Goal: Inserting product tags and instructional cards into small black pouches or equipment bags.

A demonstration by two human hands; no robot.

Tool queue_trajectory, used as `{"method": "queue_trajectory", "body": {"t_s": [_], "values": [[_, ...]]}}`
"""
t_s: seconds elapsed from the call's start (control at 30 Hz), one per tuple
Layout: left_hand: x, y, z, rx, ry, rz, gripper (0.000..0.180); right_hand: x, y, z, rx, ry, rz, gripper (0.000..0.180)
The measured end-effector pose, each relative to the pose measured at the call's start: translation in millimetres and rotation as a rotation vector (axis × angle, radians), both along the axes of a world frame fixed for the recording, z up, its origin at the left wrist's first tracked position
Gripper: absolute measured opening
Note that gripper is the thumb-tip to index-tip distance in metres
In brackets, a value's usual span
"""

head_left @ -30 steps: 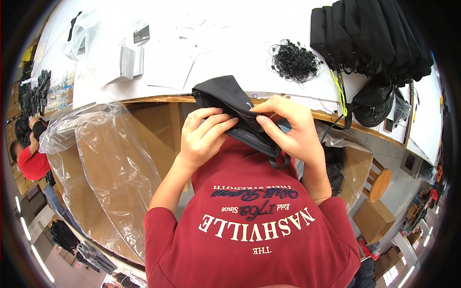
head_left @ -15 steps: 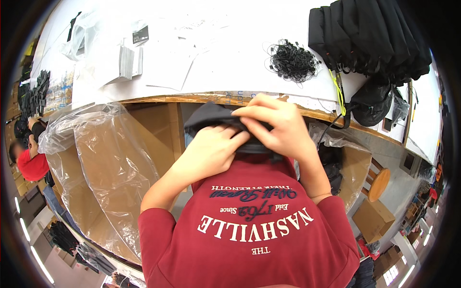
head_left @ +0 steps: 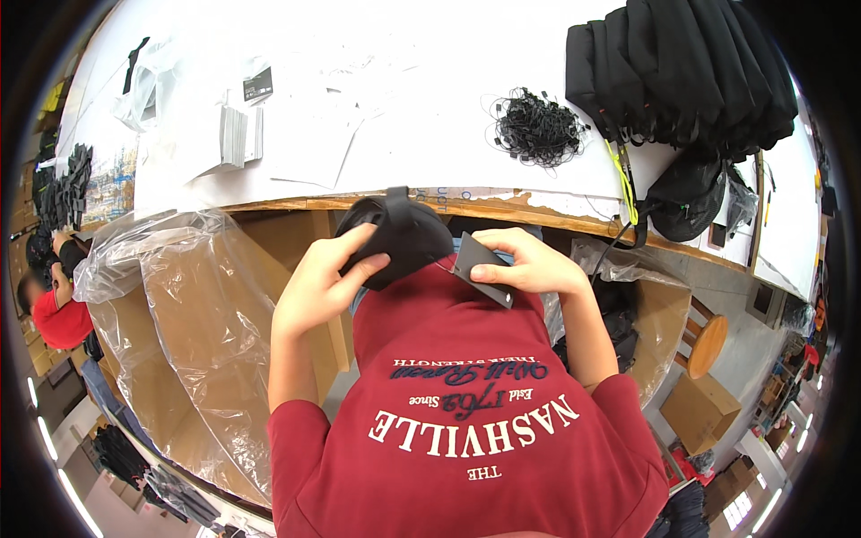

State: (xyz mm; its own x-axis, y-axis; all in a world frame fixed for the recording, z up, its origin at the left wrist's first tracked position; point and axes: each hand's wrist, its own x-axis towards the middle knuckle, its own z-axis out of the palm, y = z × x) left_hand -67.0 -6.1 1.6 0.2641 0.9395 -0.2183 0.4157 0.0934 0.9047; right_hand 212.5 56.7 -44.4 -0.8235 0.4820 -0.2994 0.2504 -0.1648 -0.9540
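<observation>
In front of my shirt, my left hand (head_left: 325,276) grips a soft black fabric piece (head_left: 413,244) with a rounded edge and a strap loop standing up from it. I cannot tell its exact kind. My right hand (head_left: 531,262) pinches a dark, card-like hang tag (head_left: 481,273) between thumb and fingers, with the tag tilted. A thin string seems to run from the tag towards the black fabric. Both hands are just below the table's near edge.
On the white table (head_left: 421,161) lie a heap of black tag strings (head_left: 540,127), a stack of cards (head_left: 240,136) and a row of black bags (head_left: 682,72). A plastic-lined carton (head_left: 193,341) stands at my left, another carton (head_left: 662,314) at my right. A co-worker in red (head_left: 61,309) is far left.
My hands have moved apart. The black fabric has turned, so its strap loop shows, and the hang tag has come into view in my right hand.
</observation>
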Motion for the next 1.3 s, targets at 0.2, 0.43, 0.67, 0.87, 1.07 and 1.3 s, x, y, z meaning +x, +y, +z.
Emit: {"method": "queue_trajectory", "body": {"t_s": [0.2, 0.43, 0.67, 0.87, 1.07, 1.3], "values": [[-2.8, -4.8, -5.9, -0.078, -0.107, 0.120, 0.028, -3.2, 1.0, 12.7, 0.013, -0.008, 0.062, 0.039], [-5.4, -8.9, -11.6, -0.292, -0.190, 0.288, 0.024, -9.5, -3.7, 22.7, -0.489, 0.068, -0.195, 0.021], [-26.0, -28.7, -32.8, -0.348, 0.064, 0.134, 0.027, 34.6, 18.0, 24.5, -0.430, 0.062, -0.402, 0.022], [-19.1, -24.8, -23.6, -0.177, 0.224, 0.255, 0.026, 49.9, 22.9, -23.8, -0.285, 0.146, -0.759, 0.011], [19.7, -16.9, -7.6, 0.258, 0.379, 0.015, 0.022, -14.6, 35.3, -15.5, -1.033, 1.017, -0.898, 0.027], [33.7, -16.6, 2.6, 0.351, 0.365, -0.078, 0.017, -44.3, 30.9, -4.0, -0.803, 0.630, -1.107, 0.023]]}}
